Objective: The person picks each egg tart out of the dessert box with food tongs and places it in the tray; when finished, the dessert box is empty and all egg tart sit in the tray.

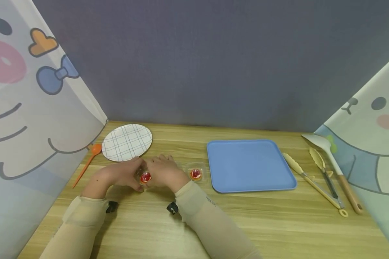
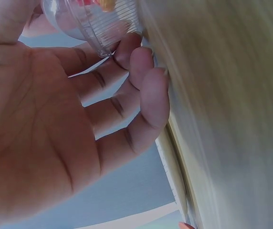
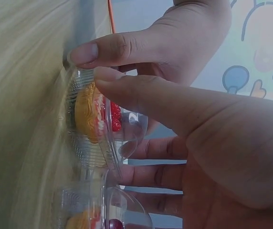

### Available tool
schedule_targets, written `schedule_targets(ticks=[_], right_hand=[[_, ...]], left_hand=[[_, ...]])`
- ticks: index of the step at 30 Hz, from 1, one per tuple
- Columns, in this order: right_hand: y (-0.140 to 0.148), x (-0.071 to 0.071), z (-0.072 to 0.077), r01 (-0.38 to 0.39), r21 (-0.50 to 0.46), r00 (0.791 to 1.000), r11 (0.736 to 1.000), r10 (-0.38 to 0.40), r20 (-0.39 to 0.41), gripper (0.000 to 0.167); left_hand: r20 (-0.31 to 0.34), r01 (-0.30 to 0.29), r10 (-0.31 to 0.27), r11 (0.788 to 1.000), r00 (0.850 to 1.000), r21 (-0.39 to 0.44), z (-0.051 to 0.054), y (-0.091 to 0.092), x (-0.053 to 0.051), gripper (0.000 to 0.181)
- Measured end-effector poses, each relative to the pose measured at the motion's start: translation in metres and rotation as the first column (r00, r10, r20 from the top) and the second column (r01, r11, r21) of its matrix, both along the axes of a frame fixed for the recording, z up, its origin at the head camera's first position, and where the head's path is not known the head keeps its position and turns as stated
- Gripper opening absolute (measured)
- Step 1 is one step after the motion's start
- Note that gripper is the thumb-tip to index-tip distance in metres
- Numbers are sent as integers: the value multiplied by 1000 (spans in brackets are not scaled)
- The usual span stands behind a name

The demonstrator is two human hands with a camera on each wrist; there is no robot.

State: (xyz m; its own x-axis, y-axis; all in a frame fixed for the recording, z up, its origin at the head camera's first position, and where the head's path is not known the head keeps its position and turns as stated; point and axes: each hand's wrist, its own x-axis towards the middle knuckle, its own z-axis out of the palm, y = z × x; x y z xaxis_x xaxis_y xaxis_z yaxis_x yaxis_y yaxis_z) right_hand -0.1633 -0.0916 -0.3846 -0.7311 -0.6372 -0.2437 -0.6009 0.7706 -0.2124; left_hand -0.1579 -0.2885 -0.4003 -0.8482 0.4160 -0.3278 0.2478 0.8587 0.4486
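Both hands hold one clear plastic box (image 1: 145, 178) with a small red-topped tart inside. My left hand (image 1: 121, 174) grips its left side, and my right hand (image 1: 165, 173) its right. In the right wrist view, both thumbs lie near the box's upper end, with the tart (image 3: 86, 112) visible through the plastic and fingers of the right hand (image 3: 222, 143) along the domed lid. The left wrist view has the box (image 2: 96, 24) against the fingertips of the left hand (image 2: 46, 119); its fingers are bent. The box's lid and base meet at a rim.
A second clear box with a tart (image 1: 195, 174) sits right of my hands. Beyond it lies a blue tray (image 1: 251, 165). An oval checked plate (image 1: 127, 142) and orange spoon (image 1: 87, 164) are at left; tongs (image 1: 314, 185) and a white spatula (image 1: 335, 165) at far right.
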Motion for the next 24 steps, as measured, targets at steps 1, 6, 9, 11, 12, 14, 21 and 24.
schedule_targets(ticks=[1,6,9,11,12,14,21,24], right_hand=[[0,0,0,-1,-2,1000,1000,1,1,83],[2,0,-1,-15,-2,1000,1000,15,-9,82],[2,0,-1,-22,-7,1000,1000,22,-14,81],[2,-1,-1,-26,-12,1000,1000,26,-17,80],[2,-1,-1,-27,-15,999,1000,27,-19,79],[3,-2,-1,-29,-22,999,999,29,-19,78],[3,-4,-3,-32,-27,999,999,31,-25,76],[3,-4,-4,-33,-25,999,999,32,-33,76]], left_hand=[[1,3,-3,1000,1000,2,0,0,0,74],[12,-2,2,1000,1000,0,-1,0,0,73],[9,-6,6,1000,1000,-10,-2,0,0,74],[10,-9,9,1000,1000,-13,-2,-1,0,75],[9,-10,10,1000,1000,-13,-2,-1,0,75],[10,-13,14,1000,1000,-12,-2,-1,0,76],[4,-7,7,1000,1000,-9,-2,-1,-1,76],[0,-2,2,1000,1000,-13,-3,-1,-2,77]])
